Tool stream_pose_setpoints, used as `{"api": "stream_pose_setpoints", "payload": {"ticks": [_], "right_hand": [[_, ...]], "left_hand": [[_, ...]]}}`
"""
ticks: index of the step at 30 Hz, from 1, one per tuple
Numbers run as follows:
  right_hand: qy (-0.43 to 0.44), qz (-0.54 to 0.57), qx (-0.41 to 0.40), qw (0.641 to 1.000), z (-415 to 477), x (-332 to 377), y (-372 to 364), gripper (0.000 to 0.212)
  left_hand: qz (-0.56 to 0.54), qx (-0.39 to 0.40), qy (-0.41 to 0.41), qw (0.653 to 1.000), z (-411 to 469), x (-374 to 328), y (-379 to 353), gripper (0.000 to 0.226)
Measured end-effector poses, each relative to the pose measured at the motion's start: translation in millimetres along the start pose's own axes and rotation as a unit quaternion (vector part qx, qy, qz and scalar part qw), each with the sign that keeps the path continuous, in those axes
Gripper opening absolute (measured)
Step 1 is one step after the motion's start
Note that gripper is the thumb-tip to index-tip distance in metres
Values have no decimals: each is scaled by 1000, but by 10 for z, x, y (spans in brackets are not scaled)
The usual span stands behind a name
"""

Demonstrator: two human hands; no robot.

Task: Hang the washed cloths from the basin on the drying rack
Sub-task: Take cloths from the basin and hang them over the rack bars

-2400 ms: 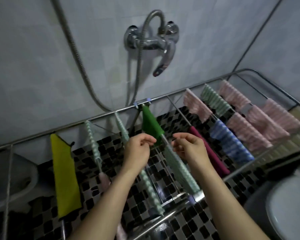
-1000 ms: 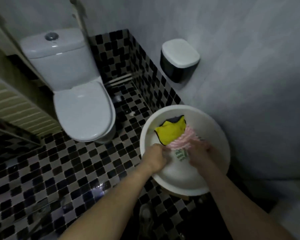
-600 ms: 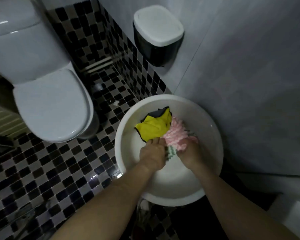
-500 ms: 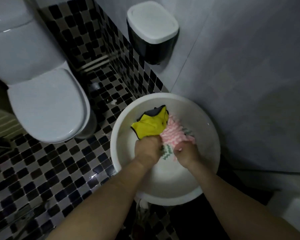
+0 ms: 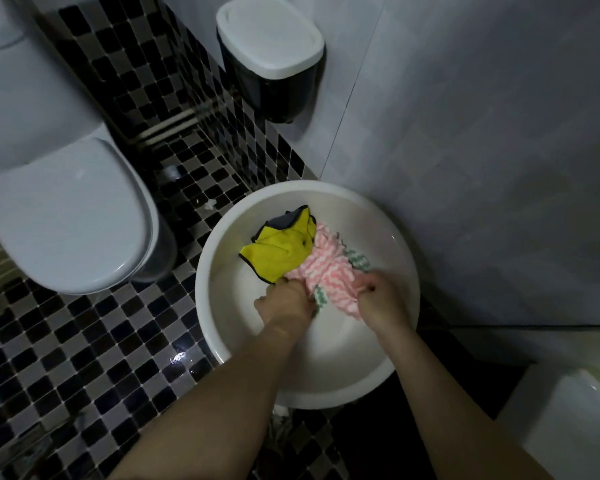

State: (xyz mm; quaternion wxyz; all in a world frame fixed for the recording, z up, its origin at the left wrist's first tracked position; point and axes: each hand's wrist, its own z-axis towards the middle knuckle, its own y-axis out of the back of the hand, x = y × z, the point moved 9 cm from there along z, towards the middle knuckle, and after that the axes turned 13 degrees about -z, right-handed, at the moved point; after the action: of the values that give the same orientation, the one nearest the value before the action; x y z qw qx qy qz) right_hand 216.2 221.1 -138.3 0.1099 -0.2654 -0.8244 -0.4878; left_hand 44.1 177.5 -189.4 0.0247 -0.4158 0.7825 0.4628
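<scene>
The pink-striped fuzzy cloth [image 5: 329, 275] has been pulled wider in the round white plastic basin [image 5: 326, 362]. The left hand [image 5: 284, 303] and right hand [image 5: 383, 303] each grip it. A yellow microfibre cloth [image 5: 278, 251] and perhaps a green cloth [image 5: 359, 259] remain unhung.

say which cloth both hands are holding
The pink striped cloth, gripped by the left hand and right hand; the yellow cloth lies beside it, the green cloth mostly underneath.
</scene>
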Motion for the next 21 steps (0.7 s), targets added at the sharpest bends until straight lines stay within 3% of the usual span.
{"api": "stream_pose_setpoints", "payload": {"ticks": [3, 5, 6, 9, 12, 17, 21], "right_hand": [[-58, 90, 36, 994, -77, -62, -162, 13], [-76, 148, 27, 986, -105, -125, -152, 12], [-78, 163, 15, 983, -103, -166, -106, 21], [-47, 190, -25, 980, -131, -124, 136, 39], [1, 253, 2, 968, -363, 168, 331, 15], [216, 222, 150, 939, -862, 856, 450, 24], [189, 146, 73, 968, -892, 809, 589, 9]], "left_hand": [[25, 23, -33, 999, -19, -92, -49, 36], [-41, 55, -36, 997, -65, -131, 1, 38], [-111, 60, -35, 991, -90, -140, 76, 34], [-354, 40, -17, 934, -282, -178, 499, 33], [-524, 37, -38, 850, -532, -287, 978, 18], [-616, 111, -86, 775, -864, -602, 1337, 22], [-643, 125, -77, 751, -985, -580, 1404, 15]]}}
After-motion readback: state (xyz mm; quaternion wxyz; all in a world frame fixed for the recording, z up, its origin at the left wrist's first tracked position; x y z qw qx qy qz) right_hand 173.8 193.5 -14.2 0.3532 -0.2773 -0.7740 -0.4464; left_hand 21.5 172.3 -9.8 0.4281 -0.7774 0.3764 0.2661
